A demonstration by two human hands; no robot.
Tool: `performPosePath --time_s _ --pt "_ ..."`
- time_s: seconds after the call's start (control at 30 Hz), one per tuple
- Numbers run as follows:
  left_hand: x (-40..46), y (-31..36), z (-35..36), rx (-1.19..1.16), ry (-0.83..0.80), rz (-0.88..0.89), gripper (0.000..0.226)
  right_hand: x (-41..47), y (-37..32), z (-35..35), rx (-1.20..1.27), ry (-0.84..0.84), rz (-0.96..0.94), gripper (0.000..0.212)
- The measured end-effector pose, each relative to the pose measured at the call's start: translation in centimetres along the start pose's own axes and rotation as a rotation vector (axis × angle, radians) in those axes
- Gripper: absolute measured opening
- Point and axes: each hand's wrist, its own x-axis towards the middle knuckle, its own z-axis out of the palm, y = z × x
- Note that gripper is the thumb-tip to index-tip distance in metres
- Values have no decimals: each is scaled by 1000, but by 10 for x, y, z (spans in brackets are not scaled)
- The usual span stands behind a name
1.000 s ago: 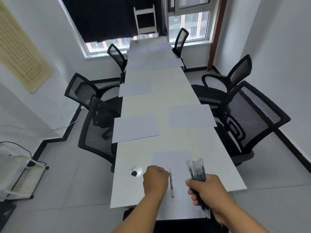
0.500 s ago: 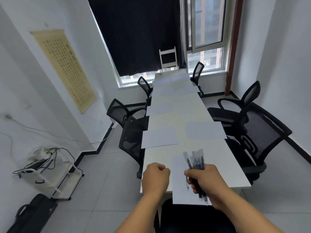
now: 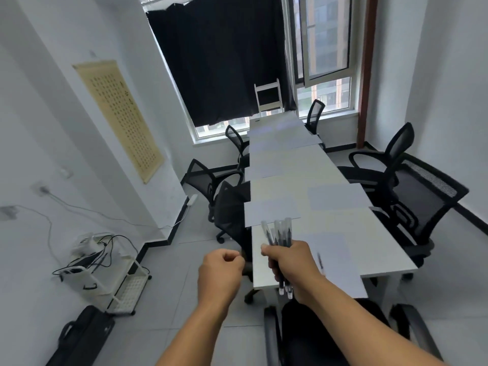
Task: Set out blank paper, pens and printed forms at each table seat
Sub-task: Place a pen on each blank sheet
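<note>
Right hand hides the middle of the pen bundle; only tips and lower ends show. A single pen on the near sheet is motion-blurred. Sheets at the counter's far end are too small to tell blank from printed. The chair below the counter's near edge is cut off by the frame's bottom.

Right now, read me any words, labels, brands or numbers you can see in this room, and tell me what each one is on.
Nothing here can be read.
Wall scroll: rows of small dark characters, too small and blurred to read.
Sheets of paper on the table: no print visible.
Bundle of pens held in the right hand: no legible markings.
Black bag on the floor: no legible label.
</note>
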Motion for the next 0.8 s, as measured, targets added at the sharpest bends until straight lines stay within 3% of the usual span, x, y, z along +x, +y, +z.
performPosePath --time_s 0.23,0.47,0.8 --pt "46 -59 -105 -32 -44 29 19 -23 28 136 -23 35 -15 31" --pt "86 -92 -181 -32 -27 25 18 -33 27 224 -51 14 -37 27" --pt "182 -107 -205 -64 -28 -11 19 42 11 285 -23 37 -90 23"
